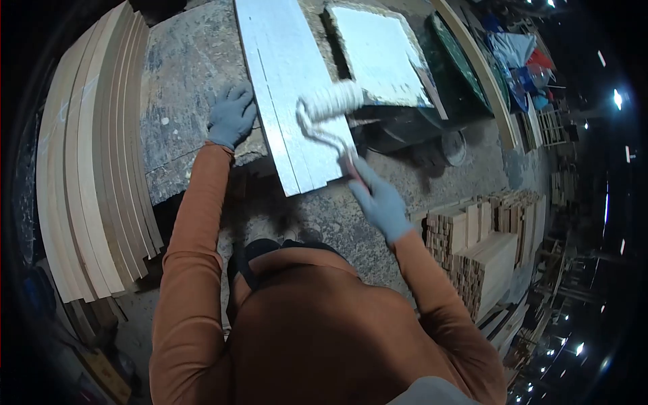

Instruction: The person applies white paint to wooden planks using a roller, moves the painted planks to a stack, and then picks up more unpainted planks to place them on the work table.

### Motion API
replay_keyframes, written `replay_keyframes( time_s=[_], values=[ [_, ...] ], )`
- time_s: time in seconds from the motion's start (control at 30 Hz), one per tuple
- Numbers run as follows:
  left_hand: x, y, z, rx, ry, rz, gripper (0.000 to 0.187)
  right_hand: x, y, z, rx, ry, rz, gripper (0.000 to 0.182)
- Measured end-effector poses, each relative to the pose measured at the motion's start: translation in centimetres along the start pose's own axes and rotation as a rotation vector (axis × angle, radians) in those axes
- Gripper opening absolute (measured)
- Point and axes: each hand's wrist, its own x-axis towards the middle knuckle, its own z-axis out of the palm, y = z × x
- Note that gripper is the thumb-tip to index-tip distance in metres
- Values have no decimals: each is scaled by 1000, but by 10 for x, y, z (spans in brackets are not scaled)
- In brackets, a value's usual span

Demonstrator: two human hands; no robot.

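Observation:
My right hand, in a grey glove, is closed around the handle of a paint roller. The roller's white, wet-looking sleeve overlaps the right edge of a long board group coated shiny white, with dark seams running along its length. My left hand, also gloved, lies with its fingers stretched out on the worn workbench, right at the left edge of the coated boards. Their near end sticks out past the bench toward my body.
To the left stand stacked curved-looking wood planks. A white-coated square tray sits at the upper right by a dark green drum. Piled timber blocks stand at the right, and a small bucket is on the floor.

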Motion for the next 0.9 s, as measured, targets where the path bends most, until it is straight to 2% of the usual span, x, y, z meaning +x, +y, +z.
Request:
replay_keyframes(
  time_s=[0.13,0.2,0.27,0.33,0.4,0.43,0.5,0.53,0.6,0.63,0.7,0.8,0.9],
  values=[
    [-1,-3,3,38,-18,3,38,-91,31,-3,188,82,-39,52],
    [0,-4,5,19,-25,4,39,-119,51,-19,-77,65,-3,51],
    [-1,-6,11,61,-19,-3,40,-130,72,-55,-156,3,30,47],
    [-2,-7,11,33,-9,-13,41,-133,81,-94,-215,1,-87,45],
    [-2,-7,8,34,-20,-15,41,-126,75,-134,-396,-45,-109,49],
    [-1,-6,8,28,-30,-10,41,-118,67,-151,-394,-52,-112,49],
    [-1,-5,10,29,-31,-20,41,-91,51,-176,-801,-246,-110,52],
    [-1,-6,9,30,-28,-25,41,-76,47,-179,-963,-244,-224,52],
    [-2,-3,2,30,-43,-33,41,-46,37,-175,-998,-247,-415,49],
    [-1,-3,3,7,-45,-28,42,-32,32,-171,-996,-249,-428,49],
    [-1,-5,5,-20,-24,-6,42,-7,23,-157,-860,-290,-590,48],
    [-1,0,-2,89,-136,-46,47,21,8,-124,-820,-389,-599,49],
    [-1,-1,0,23,-63,-23,42,32,6,-98,-710,-460,-548,49]
  ],
)
